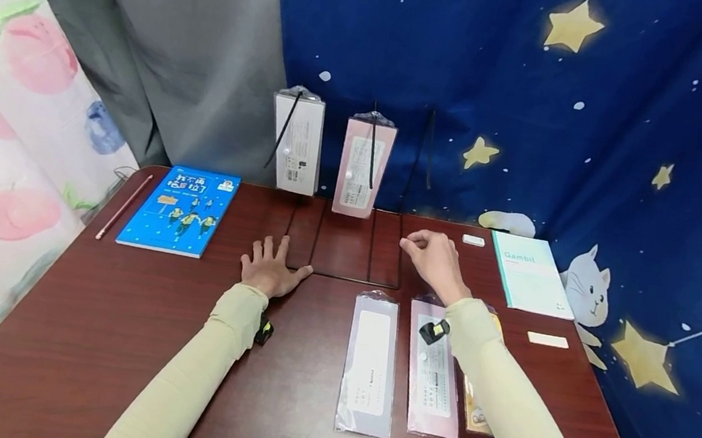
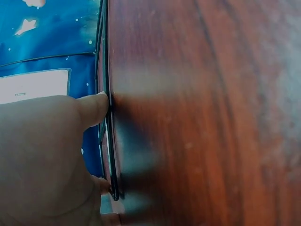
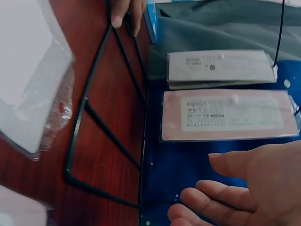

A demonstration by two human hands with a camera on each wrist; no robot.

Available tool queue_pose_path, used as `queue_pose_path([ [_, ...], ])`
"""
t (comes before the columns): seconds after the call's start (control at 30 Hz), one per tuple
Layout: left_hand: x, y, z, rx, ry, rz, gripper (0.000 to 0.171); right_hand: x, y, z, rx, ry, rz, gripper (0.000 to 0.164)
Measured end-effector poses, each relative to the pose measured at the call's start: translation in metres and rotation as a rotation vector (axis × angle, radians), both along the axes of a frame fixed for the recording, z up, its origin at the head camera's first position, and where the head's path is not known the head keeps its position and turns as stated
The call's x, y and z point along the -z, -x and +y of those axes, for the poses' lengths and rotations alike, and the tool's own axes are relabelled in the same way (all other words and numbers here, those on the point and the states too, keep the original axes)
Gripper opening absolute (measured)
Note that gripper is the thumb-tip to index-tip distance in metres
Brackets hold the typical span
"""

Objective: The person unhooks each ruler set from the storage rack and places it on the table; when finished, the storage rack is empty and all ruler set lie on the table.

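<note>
A black wire rack point(image 1: 350, 279) stands at the table's back, two flat plastic-sleeved packs on its prongs: a white pack point(image 1: 313, 121) at left and a pink pack point(image 1: 353, 203) beside it. The right prong point(image 1: 431, 148) is bare. My left hand point(image 1: 268, 271) presses on the rack's base with spread fingers, its thumb point(image 2: 94, 109) on the front wire. Right of the rack hovers my right hand point(image 1: 436, 260), holding nothing; its thumb and loosely bent fingers are apart in the right wrist view. Before it lie a grey-white pack point(image 1: 371, 357), another pink pack point(image 1: 432, 386) and an orange one point(image 1: 477, 413), partly hidden by the right sleeve.
On the left are a blue book point(image 1: 177, 216) and a pencil point(image 1: 124, 207). To the right lie a pale green notebook point(image 1: 535, 274), a small white block point(image 1: 473, 240) and a cream strip point(image 1: 548, 340). Curtains point(image 1: 361, 30) hang right behind the table.
</note>
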State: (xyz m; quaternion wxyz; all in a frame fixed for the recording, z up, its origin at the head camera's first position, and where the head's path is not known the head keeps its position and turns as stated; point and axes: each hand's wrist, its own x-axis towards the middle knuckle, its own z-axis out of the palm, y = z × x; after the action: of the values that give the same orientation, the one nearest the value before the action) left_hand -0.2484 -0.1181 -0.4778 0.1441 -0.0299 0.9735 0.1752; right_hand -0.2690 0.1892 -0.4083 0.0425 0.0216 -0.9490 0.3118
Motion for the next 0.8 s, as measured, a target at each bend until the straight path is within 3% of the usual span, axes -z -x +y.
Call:
queue_pose_path([
  [0.43,0.002,-0.001,0.000,-0.006,0.005,-0.002,0.092,-0.013,0.051,-0.021,-0.041,0.115,0.043,0.033],
  [0.8,0.003,-0.001,0.002,-0.010,-0.003,-0.004,0.092,-0.028,0.086,-0.041,-0.101,0.397,0.134,0.042],
])
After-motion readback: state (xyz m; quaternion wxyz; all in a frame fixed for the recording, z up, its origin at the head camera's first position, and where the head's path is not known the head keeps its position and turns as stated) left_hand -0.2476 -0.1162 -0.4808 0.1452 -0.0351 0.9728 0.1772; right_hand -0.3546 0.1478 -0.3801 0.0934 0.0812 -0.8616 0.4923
